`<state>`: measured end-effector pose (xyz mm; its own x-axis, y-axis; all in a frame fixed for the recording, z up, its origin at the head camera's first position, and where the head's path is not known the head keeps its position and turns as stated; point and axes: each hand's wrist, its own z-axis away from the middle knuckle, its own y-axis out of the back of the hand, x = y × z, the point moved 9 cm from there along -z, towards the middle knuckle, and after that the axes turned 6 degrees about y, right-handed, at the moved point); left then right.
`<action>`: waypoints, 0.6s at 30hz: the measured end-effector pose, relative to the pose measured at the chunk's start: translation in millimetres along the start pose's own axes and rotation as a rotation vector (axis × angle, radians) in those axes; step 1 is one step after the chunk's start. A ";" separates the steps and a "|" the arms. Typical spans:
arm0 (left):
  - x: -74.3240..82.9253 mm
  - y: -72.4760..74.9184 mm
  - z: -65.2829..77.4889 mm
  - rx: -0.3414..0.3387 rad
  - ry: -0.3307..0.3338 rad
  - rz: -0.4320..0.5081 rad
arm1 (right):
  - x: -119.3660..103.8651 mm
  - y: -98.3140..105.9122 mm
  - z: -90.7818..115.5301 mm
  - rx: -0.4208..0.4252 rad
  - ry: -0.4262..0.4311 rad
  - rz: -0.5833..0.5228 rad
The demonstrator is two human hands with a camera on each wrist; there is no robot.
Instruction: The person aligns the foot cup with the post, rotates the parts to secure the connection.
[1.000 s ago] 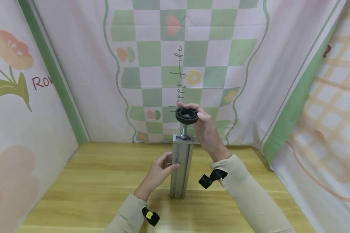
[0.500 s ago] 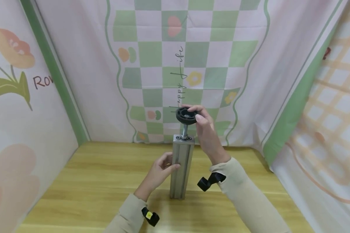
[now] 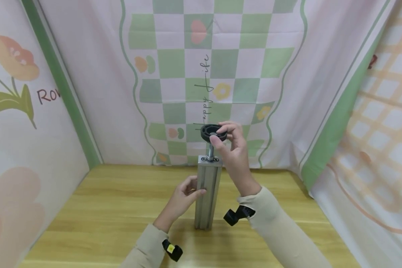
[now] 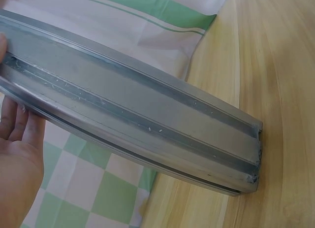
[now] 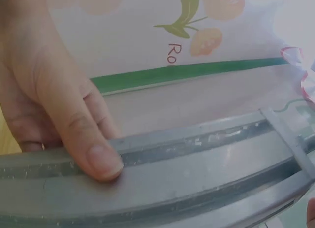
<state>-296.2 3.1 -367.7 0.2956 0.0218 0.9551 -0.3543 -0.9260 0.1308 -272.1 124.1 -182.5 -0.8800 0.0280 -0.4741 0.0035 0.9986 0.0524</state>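
A silver slotted aluminium profile (image 3: 207, 203) stands upright on the wooden table. My left hand (image 3: 180, 197) grips its left side partway up, thumb in front and fingers behind. In the right wrist view, that thumb (image 5: 101, 159) lies on the metal face. From the profile's end plate (image 3: 204, 160) rises a metal stem (image 3: 210, 152) carrying a black round levelling foot (image 3: 206, 134), hollow side up. My right hand (image 3: 236, 158) pinches the foot's right side, thumb at the near rim and fingers over the far rim. The profile's lower end (image 4: 248, 156) meets the table in the left wrist view.
The wooden table (image 3: 120, 208) spreads around the profile. A checked cloth (image 3: 174, 63) hangs behind it, with patterned cloth walls (image 3: 16, 149) on both sides. Black camera mounts (image 3: 239, 215) sit on both wrists.
My right hand has turned round the levelling foot's rim, its thumb sliding left across the near side and its wrist dropping slightly. The left hand and profile stay in place.
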 end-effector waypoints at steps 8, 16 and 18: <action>-0.9 0.3 0.0 -0.007 -0.013 0.012 | -16.9 -3.9 -3.5 0.012 -0.022 0.165; -27.2 2.9 -8.5 0.010 -0.027 0.002 | -28.4 -4.8 -4.1 0.014 0.117 0.294; -28.8 3.1 -9.3 0.013 -0.029 0.001 | -21.6 -3.3 -3.4 0.000 0.120 0.281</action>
<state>-314.1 3.1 -392.4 0.3207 0.0100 0.9471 -0.3430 -0.9309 0.1259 -254.7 120.1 -169.5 -0.8945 0.2975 -0.3337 0.2548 0.9526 0.1662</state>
